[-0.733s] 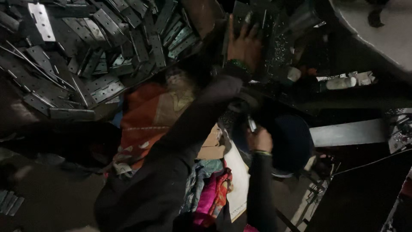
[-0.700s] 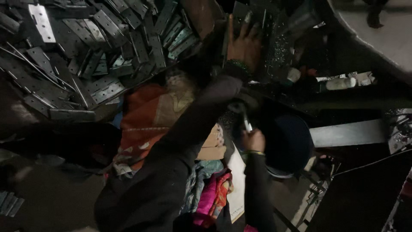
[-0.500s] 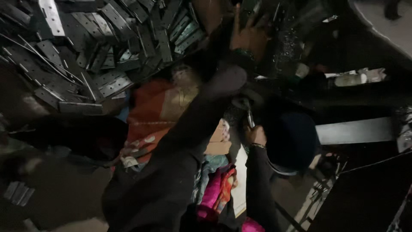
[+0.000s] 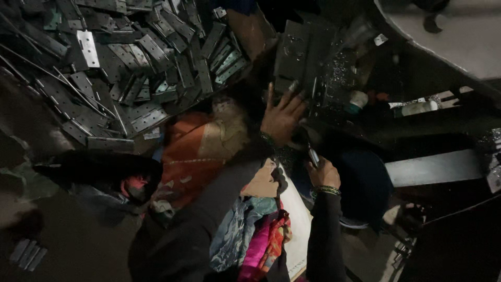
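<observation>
Centre of frame, L fingers (image 4: 292,99): spread wide, tips resting on lower edge of dark metal plates (image 4: 300,49); not gripping, flat touch only.
L hand (image 4: 281,119): palm down, just below the plates, dark sleeve runs down to lower centre of frame.
R fingers (image 4: 317,168): clenched round a small shiny metal piece (image 4: 313,155) that sticks up out of the fist; kind of piece too dim to tell.
R hand (image 4: 323,175): centre-right, below and right of L hand, near but apart; green bangles (image 4: 329,190) at wrist.
Metal piece, place: in R fist, tip pointing up toward dark gap under L hand.
Plates, place: upper centre, standing as a stack, shiny swarf specks on and right of them.
Hinge pile (image 4: 120,68): upper left, big loose heap of flat grey hinge leaves w/ thin rods among them; well apart from both hands.
Cloth (image 4: 198,151): orange, centre-left, between pile and L arm; bright multicolour fabric lower centre.
Small stack of leaves (image 4: 27,255): lower left, on floor.
Progress (judgement): mid-cycle; one piece in hand, heap at upper left large. Finished vs unworked share: can't tell.
</observation>
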